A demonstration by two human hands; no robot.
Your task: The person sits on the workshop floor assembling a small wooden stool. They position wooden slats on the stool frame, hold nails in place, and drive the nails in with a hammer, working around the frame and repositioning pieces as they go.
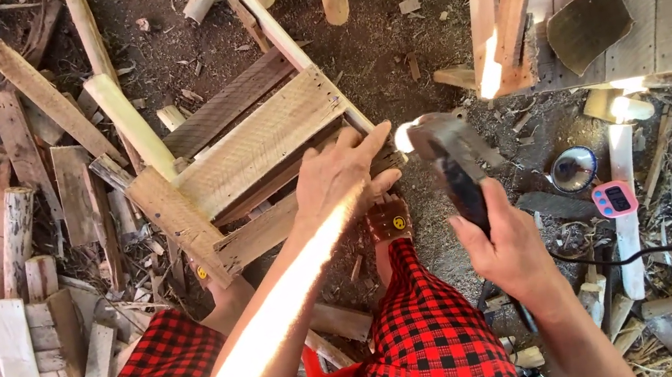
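A person in red-and-black check cloth works over a small wooden frame point(249, 162) lying on the dirt floor point(384, 42) at centre frame. The left hand point(343, 173) lies spread, palm down, on the frame's lower right corner, pinning it. The right hand point(503, 246) is closed around the handle of a hatchet point(450, 155), its head raised just right of that corner, near the left fingertips. The frame's slats run from lower left to upper right; the left hand is the nearer. Sun glare washes out the hatchet's edge. Offcuts point(10, 273) crowd the left; a pink timer point(615, 199) sits right.
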